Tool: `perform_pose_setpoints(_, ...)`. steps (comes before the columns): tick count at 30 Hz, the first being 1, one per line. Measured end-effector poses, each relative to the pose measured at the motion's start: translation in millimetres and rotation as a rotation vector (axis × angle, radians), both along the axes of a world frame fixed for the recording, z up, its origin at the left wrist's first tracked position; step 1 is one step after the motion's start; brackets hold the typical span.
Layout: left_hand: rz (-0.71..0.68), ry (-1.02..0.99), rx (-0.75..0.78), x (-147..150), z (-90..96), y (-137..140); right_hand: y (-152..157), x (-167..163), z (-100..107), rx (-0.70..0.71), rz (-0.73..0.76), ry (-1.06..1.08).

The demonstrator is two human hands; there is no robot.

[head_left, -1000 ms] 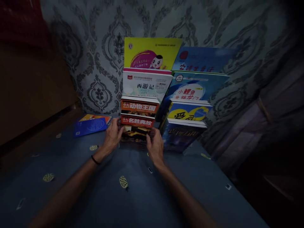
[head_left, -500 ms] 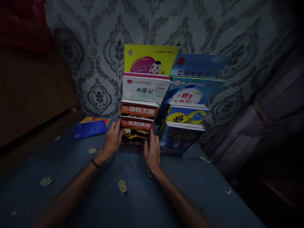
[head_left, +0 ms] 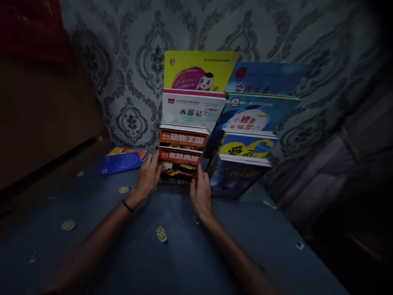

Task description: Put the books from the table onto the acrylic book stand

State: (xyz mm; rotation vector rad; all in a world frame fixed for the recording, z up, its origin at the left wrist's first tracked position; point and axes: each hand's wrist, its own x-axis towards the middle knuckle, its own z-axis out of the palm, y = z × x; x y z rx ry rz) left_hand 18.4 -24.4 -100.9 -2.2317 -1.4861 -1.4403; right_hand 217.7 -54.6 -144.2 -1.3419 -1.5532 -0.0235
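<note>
Patterned wallpaper backs a dim corner, and a blue surface printed with pineapples spreads before it. At far left, something red hangs above a brown panel. Next, a blue booklet lies partly over an orange one. The left hand, dark band at its wrist, has its fingers slightly bent along the left edge of the red-topped book, thumb towards the cover. That book stands upright — front of the left row, between both hands. The right hand is part-open, fingers at the book's right edge, thumb apart from them; I cannot tell whether either hand grips. Further right stands another row, a dark blue book foremost — then a pale curtain.
</note>
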Motion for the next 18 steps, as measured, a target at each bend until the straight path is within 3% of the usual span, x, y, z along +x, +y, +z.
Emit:
perform_pose_setpoints(8, -0.095, 0.075, -0.081, -29.5, -5.5, -1.3, -5.7, -10.6, -1.1, 0.056, -0.051, -0.074)
perform_pose_setpoints(14, 0.286, 0.438, -0.456, -100.3, -13.7, 13.2, -11.5, -13.2, -3.6, 0.063, -0.058, -0.124)
perform_pose_setpoints(18, 0.395, 0.521, -0.598, -138.2, -15.9, 29.2, -17.0, -15.0, -4.3, 0.082, -0.039, -0.155)
